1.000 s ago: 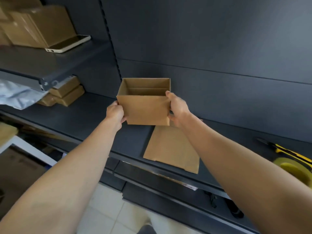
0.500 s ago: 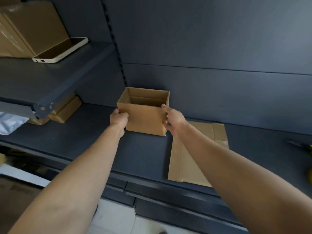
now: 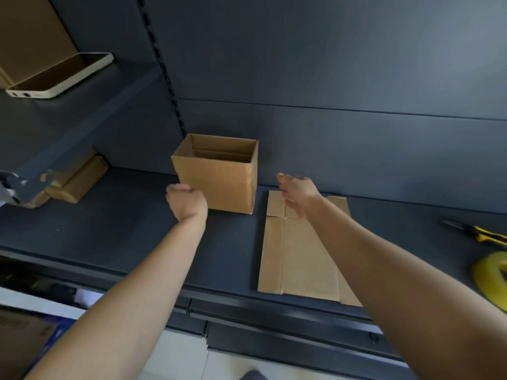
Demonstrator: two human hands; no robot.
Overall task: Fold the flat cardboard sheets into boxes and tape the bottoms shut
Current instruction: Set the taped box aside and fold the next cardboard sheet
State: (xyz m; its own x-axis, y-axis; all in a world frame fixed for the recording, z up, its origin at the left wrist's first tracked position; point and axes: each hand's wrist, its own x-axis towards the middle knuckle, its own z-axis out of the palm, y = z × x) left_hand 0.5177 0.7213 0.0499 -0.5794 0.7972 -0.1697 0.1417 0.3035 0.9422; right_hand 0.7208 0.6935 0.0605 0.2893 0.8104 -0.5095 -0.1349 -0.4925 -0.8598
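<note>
An assembled brown cardboard box stands upright with its top open on the dark shelf, close to the back panel. My left hand is at the box's lower left corner, fingers loosely curled and holding nothing. My right hand is to the right of the box and apart from it, fingers spread, hovering over the far end of a flat cardboard sheet. That sheet lies on the shelf and my right forearm hides part of it.
A yellow tape roll and a yellow-black utility knife lie at the shelf's right end. More flat cardboard lies at the left under an upper shelf, which carries a phone and brown boxes.
Both hands lowered the box onto the shelf and let go of it. My right hand moved right, over the flat sheet; my left hand dropped to the box's lower corner.
</note>
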